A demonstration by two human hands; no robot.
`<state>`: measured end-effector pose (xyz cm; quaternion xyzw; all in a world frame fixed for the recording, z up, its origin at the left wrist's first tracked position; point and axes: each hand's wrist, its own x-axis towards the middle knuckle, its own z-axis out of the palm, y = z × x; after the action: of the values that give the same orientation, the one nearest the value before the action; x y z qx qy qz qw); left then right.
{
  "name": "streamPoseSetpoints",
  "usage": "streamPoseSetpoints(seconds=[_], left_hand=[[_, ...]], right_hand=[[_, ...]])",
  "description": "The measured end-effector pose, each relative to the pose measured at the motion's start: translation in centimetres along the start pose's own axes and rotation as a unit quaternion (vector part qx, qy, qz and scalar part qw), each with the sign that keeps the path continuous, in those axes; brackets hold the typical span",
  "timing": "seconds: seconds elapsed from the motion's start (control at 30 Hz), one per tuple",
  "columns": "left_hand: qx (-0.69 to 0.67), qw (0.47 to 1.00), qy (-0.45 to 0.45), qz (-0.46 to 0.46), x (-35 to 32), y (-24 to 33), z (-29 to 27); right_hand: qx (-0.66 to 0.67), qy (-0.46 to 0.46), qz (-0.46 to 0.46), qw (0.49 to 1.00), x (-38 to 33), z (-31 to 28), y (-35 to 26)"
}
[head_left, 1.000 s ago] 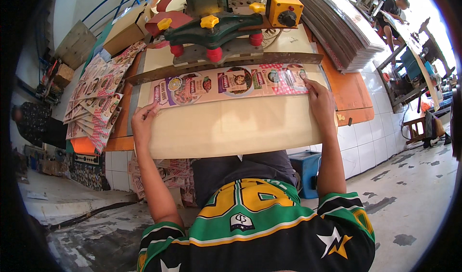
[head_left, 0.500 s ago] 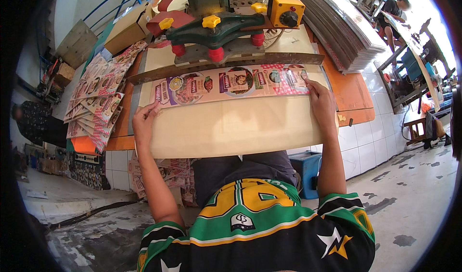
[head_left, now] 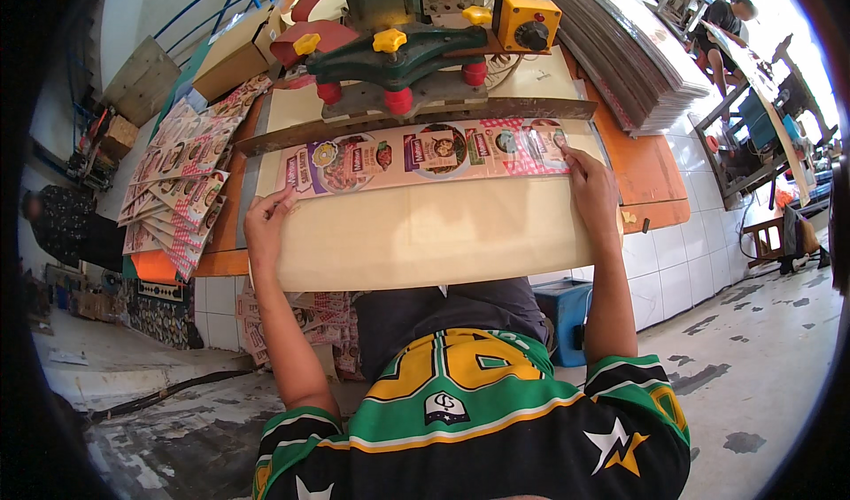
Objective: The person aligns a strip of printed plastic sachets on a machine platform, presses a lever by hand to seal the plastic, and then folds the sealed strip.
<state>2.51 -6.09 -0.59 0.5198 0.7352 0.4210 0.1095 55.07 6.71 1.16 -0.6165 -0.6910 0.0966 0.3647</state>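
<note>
Grip: left hand at the left end of the printed strip, thumb and fingers drawn close together at its lower-left corner. Right hand at the strip's right end, fingers curled, tips on its surface. Cannot tell for either hand whether the strip is pinched or only pressed flat.

Strip: upper centre of the frame, spanning from hand to hand, over the cream sheet. Its upper edge runs along the long metal bar; contact there cannot be made out.

Above: green bracket with yellow knobs and red feet, top centre; yellow control box to its right. Orange tabletop shows at right.

Outward: loose pile of printed pieces at left; tall stack of sheets at upper right; blue box below the sheet, right of centre.

Risks (judgement): uneven pull between the hands could skew the strip against the bar; inward push could buckle its middle, which neither hand supports. The glossy face may slip under light fingertip pressure. If the bar can travel downward, the right fingertips look the more exposed, being nearer to it.
</note>
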Motion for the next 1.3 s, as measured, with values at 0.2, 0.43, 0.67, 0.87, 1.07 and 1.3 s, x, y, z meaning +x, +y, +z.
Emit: streamPoseSetpoints(seconds=[0.2,0.43,0.67,0.87,1.07,1.3], left_hand=[[-0.024,1.0,0.006,0.003,0.2,-1.4,0.3],[-0.019,1.0,0.004,-0.005,0.2,-1.4,0.3],[-0.022,1.0,0.005,0.007,0.0,-1.0,0.2],[0.027,1.0,-0.002,-0.001,0.0,0.4,0.2],[-0.003,1.0,-0.001,0.008,0.0,-1.0,0.0],[0.005,1.0,-0.01,-0.01,0.0,-0.4,-0.1]], right_hand=[[0.003,-0.002,0.003,1.0,0.0,0.0,-0.1],[0.009,-0.005,0.004,1.0,0.0,0.1,0.0],[0.005,-0.003,-0.003,1.0,0.0,0.1,0.2],[0.015,0.005,-0.02,1.0,0.0,0.3,1.2],[0.013,0.001,-0.005,1.0,0.1,0.3,0.5],[-0.004,-0.015,0.009,1.0,0.1,0.0,0.2]])
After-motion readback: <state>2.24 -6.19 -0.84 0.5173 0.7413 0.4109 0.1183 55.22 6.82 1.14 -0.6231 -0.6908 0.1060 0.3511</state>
